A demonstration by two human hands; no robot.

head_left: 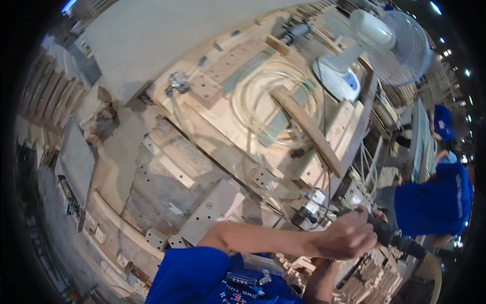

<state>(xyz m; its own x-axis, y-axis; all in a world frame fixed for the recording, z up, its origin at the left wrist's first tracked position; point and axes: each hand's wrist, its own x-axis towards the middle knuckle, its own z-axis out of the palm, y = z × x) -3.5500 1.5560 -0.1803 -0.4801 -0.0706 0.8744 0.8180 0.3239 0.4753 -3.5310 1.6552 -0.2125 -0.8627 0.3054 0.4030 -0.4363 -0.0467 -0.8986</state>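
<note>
Pneumatic tool (pixel 390 234), dark and slim, lies gripped in the person's left hand (pixel 349 235), fingers wrapped tight round its handle, just off the workbench's right edge; the right hand is mostly hidden beneath, so its grip cannot be told. Left of it, pale drilled wooden blocks (pixel 210 213) lie along the workbench (pixel 167 167) near its front edge. The coiled clear hose (pixel 273 101) behind could snag on the slanted wood strip (pixel 306 129) and jerk the tool. No package shows; the white fan's base (pixel 336 78) carries a blue label.

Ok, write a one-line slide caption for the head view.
A hand grips a dark power tool beside a wooden workbench carrying coiled clear hose and a white fan.
</note>
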